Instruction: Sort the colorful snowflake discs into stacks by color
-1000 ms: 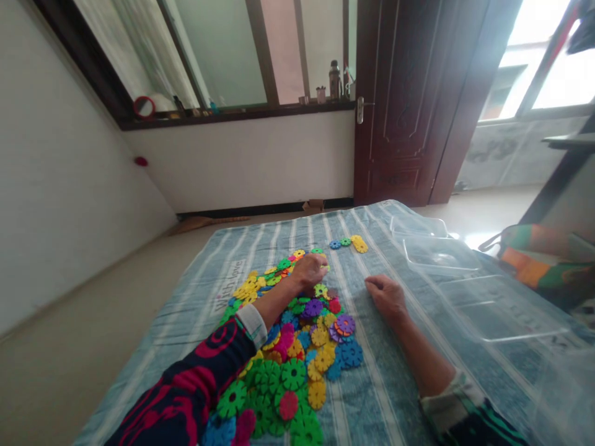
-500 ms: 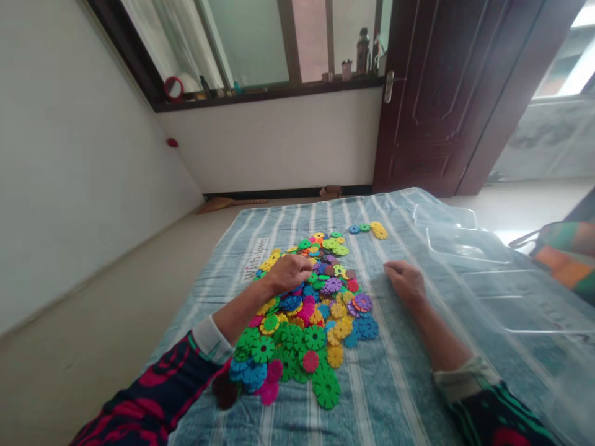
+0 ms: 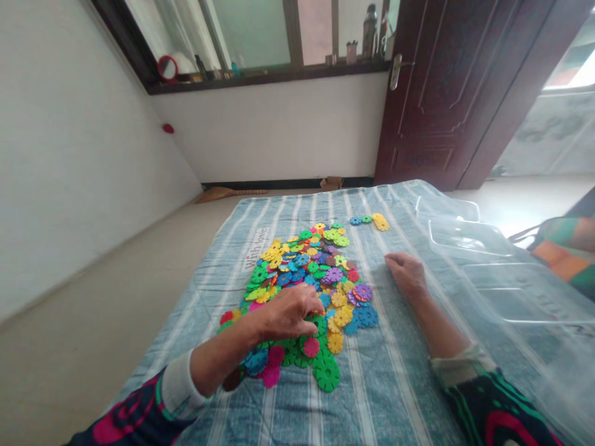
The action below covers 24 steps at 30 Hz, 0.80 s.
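A heap of multicoloured, notched plastic discs [image 3: 298, 274] lies before us on the blue-and-white striped cloth [image 3: 400, 359]. Our left hand [image 3: 292, 311] is over its nearer half, fingers bent; we cannot tell whether they grip a disc. Our right hand [image 3: 407, 277], fingers curled closed, rests on the cloth between the heap and clear plastic boxes [image 3: 471, 253].

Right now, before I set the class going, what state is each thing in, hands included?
Slotted plastic disc pile: loose, colours mixed, many overlapping
Yellow discs: overlapping, apart from the pile
Left hand: over the pile, fingers bent; grip unclear
Right hand: beside the pile, fingers curled
Transparent plastic boxes: lined up; lids unclear
Striped cloth: spread out, lightly creased
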Each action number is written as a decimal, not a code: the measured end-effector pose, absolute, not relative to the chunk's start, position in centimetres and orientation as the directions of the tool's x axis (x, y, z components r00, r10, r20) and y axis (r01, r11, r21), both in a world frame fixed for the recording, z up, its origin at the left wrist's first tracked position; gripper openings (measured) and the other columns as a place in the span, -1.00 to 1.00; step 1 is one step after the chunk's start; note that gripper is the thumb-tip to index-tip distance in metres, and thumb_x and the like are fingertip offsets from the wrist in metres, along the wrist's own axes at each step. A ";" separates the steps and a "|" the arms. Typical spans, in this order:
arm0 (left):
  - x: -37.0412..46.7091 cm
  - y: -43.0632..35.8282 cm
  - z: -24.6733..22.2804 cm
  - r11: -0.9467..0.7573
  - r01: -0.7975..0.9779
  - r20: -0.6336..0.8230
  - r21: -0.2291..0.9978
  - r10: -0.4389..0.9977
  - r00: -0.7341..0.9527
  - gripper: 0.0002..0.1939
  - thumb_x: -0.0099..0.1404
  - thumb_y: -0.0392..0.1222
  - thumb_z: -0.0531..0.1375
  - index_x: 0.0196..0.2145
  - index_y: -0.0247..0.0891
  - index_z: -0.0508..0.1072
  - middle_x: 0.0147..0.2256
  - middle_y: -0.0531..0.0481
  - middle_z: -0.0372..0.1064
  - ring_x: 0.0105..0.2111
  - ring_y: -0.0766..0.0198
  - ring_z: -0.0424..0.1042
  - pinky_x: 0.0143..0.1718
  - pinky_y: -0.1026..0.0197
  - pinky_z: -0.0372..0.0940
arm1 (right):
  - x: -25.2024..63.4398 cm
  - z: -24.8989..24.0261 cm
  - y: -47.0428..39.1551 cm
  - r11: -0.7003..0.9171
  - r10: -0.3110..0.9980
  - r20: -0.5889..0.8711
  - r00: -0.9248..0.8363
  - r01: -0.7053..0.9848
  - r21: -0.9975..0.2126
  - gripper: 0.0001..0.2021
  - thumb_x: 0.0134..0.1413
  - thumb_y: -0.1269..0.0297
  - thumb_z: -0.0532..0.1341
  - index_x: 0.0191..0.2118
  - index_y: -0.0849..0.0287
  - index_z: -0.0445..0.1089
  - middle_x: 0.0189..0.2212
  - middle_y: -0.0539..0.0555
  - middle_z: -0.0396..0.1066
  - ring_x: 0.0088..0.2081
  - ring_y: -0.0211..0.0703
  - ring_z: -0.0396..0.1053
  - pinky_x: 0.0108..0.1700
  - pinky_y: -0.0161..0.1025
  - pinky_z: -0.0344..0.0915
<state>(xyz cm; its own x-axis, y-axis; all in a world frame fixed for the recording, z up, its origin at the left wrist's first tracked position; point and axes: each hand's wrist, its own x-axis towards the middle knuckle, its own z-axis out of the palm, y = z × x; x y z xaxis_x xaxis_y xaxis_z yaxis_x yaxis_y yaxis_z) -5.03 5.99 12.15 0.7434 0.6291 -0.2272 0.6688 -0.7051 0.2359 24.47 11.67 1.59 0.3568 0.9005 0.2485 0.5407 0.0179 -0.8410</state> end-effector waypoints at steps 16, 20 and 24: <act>-4.9 8.3 12.6 -0.312 0.723 -0.400 0.617 0.666 0.629 -0.91 -0.07 -0.27 0.22 -0.58 -0.28 0.34 -0.56 0.16 0.22 -0.52 0.41 0.21 -0.51 0.35 0.07 | 23.8 1.5 12.3 0.048 0.901 0.260 0.347 0.516 -0.855 -0.73 -0.06 0.16 0.11 -0.36 0.15 0.52 -0.35 0.06 0.50 -0.28 -0.14 0.41 -0.14 -0.23 0.27; -2.9 12.3 13.0 -0.282 0.631 -0.265 0.723 0.730 0.630 -0.89 -0.03 -0.20 0.23 -0.54 -0.31 0.43 -0.60 0.16 0.26 -0.56 0.44 0.22 -0.52 0.37 0.10 | 23.7 1.6 12.4 0.040 0.902 0.253 0.349 0.517 -0.855 -0.74 -0.06 0.16 0.11 -0.37 0.13 0.51 -0.37 0.04 0.49 -0.30 -0.15 0.41 -0.17 -0.24 0.27; 1.7 18.3 11.9 -0.341 0.678 -0.053 0.651 0.871 0.489 -0.89 0.02 -0.23 0.20 -0.50 -0.33 0.48 -0.57 0.09 0.36 -0.51 0.37 0.33 -0.49 0.35 0.20 | 23.5 1.8 12.4 0.048 0.898 0.256 0.358 0.498 -0.866 -0.76 -0.06 0.17 0.11 -0.40 0.10 0.50 -0.40 0.01 0.49 -0.32 -0.16 0.40 -0.20 -0.25 0.27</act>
